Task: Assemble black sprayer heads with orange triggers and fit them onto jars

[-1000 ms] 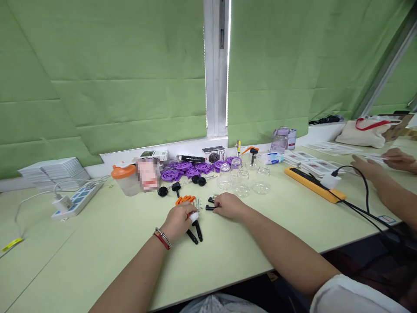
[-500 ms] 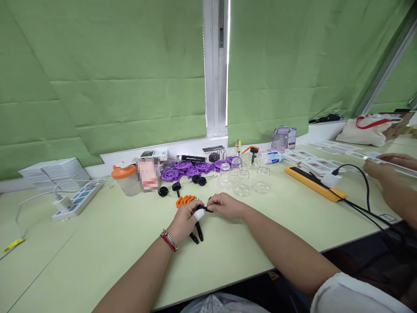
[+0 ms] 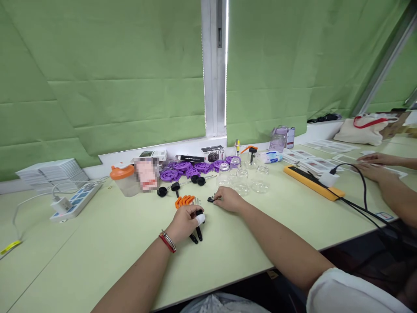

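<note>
My left hand (image 3: 185, 224) has its fingers closed round a small black plastic part (image 3: 199, 212), and a white wrap covers its thumb. Below that hand, two black rods (image 3: 199, 234) lie on the table, partly hidden by the fingers. To the right, my right hand (image 3: 230, 200) pinches a short black piece (image 3: 211, 199) at its fingertips, low over the tabletop. Orange curved parts (image 3: 184, 201) lie just beyond my left hand, with thin metal pins (image 3: 197, 201) beside them. Small details between the right fingers are hidden.
Clear glass jars (image 3: 241, 182) stand beyond my right hand. Purple plastic parts (image 3: 182, 169) and black-ended rods (image 3: 175, 188) lie farther back. An orange-lidded cup (image 3: 125, 180) is at left; a yellow power strip (image 3: 312, 183) is at right, near another person's hands (image 3: 371, 167).
My hands have come apart: earlier they met at a black part. The right hand has shifted slightly away from the left. The other person's hands have moved over the papers.
</note>
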Available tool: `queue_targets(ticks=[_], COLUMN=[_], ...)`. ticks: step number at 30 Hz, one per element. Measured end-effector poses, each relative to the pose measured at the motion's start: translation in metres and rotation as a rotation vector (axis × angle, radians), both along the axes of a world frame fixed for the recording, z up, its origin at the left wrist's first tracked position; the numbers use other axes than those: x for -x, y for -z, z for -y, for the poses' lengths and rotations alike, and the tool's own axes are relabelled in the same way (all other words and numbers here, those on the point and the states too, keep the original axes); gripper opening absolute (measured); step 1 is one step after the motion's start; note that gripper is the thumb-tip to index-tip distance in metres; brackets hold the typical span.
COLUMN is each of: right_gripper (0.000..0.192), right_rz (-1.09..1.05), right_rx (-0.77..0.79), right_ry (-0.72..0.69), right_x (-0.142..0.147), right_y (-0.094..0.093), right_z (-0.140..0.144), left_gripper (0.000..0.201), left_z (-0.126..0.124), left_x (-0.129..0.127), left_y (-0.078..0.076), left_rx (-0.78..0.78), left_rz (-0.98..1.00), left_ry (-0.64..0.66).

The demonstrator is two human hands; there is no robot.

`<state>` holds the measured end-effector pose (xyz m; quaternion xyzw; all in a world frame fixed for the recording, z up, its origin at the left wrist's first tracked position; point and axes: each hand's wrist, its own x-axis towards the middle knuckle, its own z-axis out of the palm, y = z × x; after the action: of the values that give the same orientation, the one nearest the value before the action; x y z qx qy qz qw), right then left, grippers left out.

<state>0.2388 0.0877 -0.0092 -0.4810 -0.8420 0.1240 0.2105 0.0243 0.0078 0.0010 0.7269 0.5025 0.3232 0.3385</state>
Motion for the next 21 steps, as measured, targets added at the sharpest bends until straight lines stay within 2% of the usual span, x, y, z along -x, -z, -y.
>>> queue_targets(ticks=[11,21], right_gripper=[0.020,0.023], right_rz=[-0.052,-0.017], right_rx=[0.016,-0.077], right_ry=[-0.030,-0.036], right_x=[-0.002,0.006], right_y=[0.002,0.006], right_z=[-0.002,-0.022], left_gripper=[0.029,0.029], left_z=[0.000,0.002], left_x=[0.001,-0.001], left_y=[0.001,-0.001], left_rx=[0.002,0.021], left_rz=[-0.026,-0.010], left_ry=[0.024,0.034])
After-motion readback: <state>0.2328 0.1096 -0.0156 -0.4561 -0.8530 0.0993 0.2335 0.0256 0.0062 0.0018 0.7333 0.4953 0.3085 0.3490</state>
